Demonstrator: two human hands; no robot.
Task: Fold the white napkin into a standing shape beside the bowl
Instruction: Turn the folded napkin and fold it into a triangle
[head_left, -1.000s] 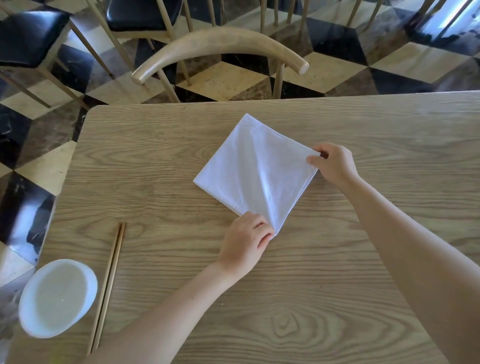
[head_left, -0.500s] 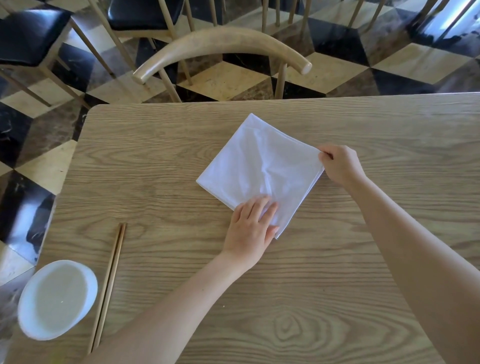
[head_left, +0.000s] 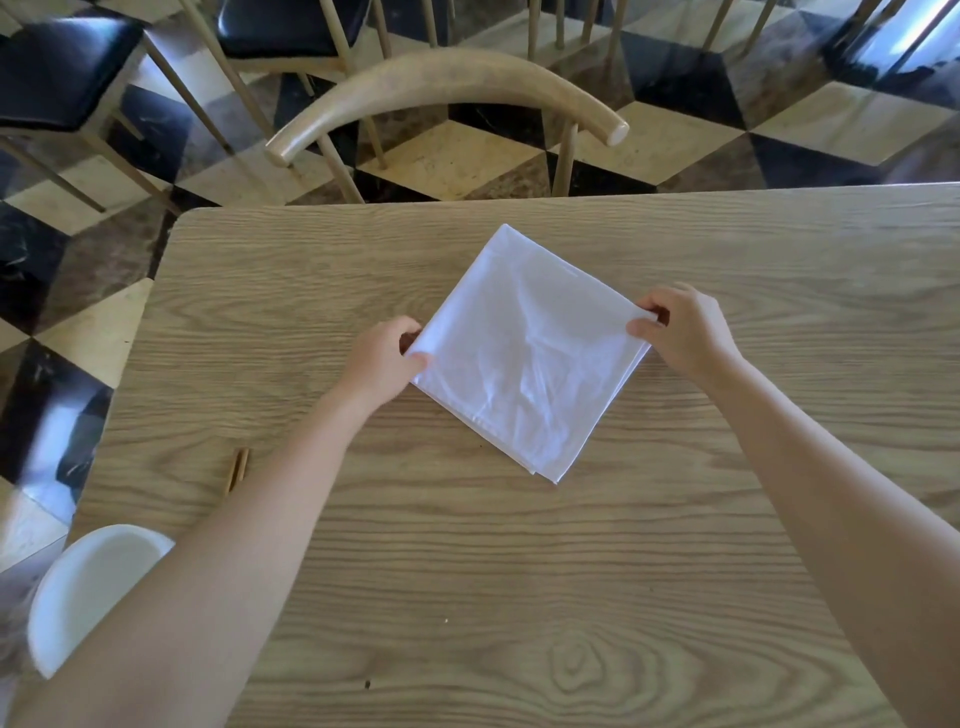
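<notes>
Both my hands pinch the napkin (head_left: 530, 353) mid-frame on the table (head_left: 519, 571), left hand (head_left: 382, 361) on its left corner, right hand (head_left: 683, 330) on its right, while the bowl (head_left: 85, 587) sits at lower left, chopsticks (head_left: 238, 469) just above it.

napkin (head_left: 530, 358): plain white, no print
table (head_left: 519, 571): light tan wood, darker wavy grain and one knot ring
bowl (head_left: 88, 587): plain white
chopsticks (head_left: 238, 469): light brown
chair (head_left: 447, 88): pale beige wood
floor (head_left: 457, 156): cream, brown and black marbled diamonds
seat cushions (head_left: 57, 67): glossy black
</notes>
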